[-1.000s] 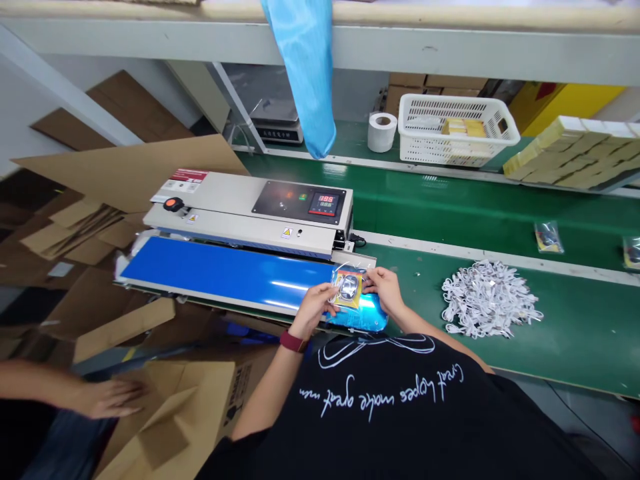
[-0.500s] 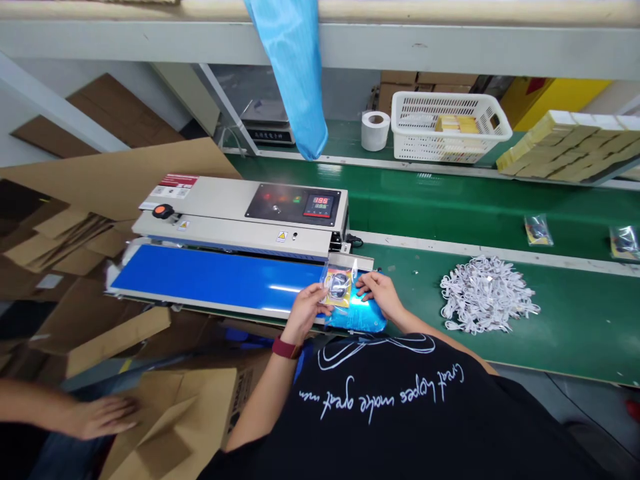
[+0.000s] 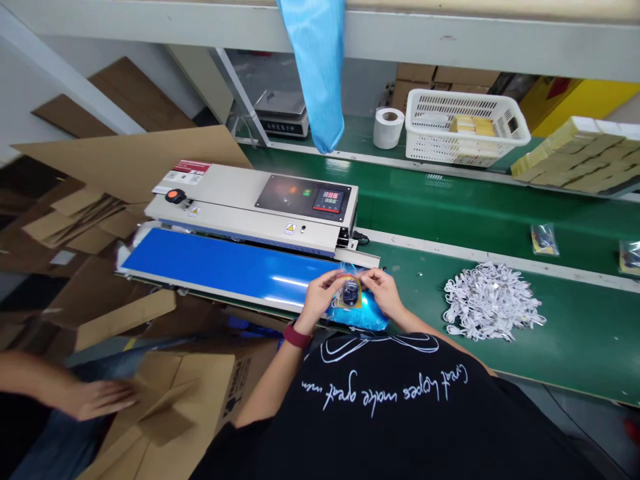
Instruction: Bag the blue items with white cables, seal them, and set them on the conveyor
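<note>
Basically, L hand (image 3: 323, 293) + R hand (image 3: 380, 290) grasping clear packet (image 3: 351, 293) btwn them, over blue belt (image 3: 225, 263).
Grip: both pinching its upper part. Machine (image 3: 230, 193) w/ red-wht label (image 3: 191, 172), warning stickers (image 3: 290, 229), lit digits (image 3: 329, 197) too small to trust. Blk shirt (image 3: 395, 433), upside-down: "Great hopes make great men". Wht cable pile (image 3: 493, 300) on green worktop (image 3: 580, 320), R side.

The left hand (image 3: 321, 294) and right hand (image 3: 382, 291), blurred at the tips, hid the upper corners of a clear packet (image 3: 351, 293). The view's edges cut off a co-worker's arm (image 3: 30, 380) and a hanging blue cloth (image 3: 320, 67). Print on the red label (image 3: 194, 167) was too small to read.
</note>
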The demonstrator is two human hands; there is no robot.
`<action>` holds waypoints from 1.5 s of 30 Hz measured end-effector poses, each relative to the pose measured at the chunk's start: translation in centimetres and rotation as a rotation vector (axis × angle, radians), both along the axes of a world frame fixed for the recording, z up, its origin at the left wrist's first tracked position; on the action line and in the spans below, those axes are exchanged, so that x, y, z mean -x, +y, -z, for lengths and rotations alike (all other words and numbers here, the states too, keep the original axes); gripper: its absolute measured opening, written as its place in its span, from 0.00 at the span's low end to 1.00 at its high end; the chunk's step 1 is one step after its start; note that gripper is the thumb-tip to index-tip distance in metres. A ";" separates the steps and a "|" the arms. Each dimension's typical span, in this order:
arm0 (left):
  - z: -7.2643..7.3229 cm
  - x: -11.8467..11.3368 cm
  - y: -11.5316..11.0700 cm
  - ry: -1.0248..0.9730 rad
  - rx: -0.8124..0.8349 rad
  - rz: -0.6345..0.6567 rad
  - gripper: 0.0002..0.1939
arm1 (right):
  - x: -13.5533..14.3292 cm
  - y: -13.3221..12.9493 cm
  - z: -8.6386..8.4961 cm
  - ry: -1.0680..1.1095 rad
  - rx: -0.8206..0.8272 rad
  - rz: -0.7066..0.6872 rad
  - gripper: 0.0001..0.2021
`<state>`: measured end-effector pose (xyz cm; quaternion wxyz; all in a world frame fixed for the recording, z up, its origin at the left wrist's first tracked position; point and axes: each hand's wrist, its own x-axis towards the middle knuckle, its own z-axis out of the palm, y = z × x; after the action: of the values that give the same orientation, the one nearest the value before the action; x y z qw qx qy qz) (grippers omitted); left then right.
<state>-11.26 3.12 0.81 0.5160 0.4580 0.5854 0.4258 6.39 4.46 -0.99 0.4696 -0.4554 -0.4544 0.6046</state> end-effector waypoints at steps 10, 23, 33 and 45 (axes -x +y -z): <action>0.4 -2.4 -0.5 -0.165 -0.142 -0.392 0.14 | 0.0 -0.2 -1.0 0.031 -0.043 0.222 0.09; -0.5 -3.2 -0.6 0.001 -0.287 -0.401 0.14 | 0.2 -0.4 -2.4 0.057 -0.147 0.218 0.14; -1.0 -1.3 -0.7 0.409 -0.790 -0.312 0.09 | -2.0 -0.8 -3.8 -0.601 -0.993 0.247 0.07; -1.6 -2.6 -0.7 0.082 -0.464 -0.314 0.11 | -2.5 -0.4 -3.0 -0.549 -0.858 0.333 0.08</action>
<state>-8.70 2.45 2.42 0.3009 0.4843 0.5564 0.6045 8.89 4.07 2.02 0.5669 -0.4298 -0.6886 0.1404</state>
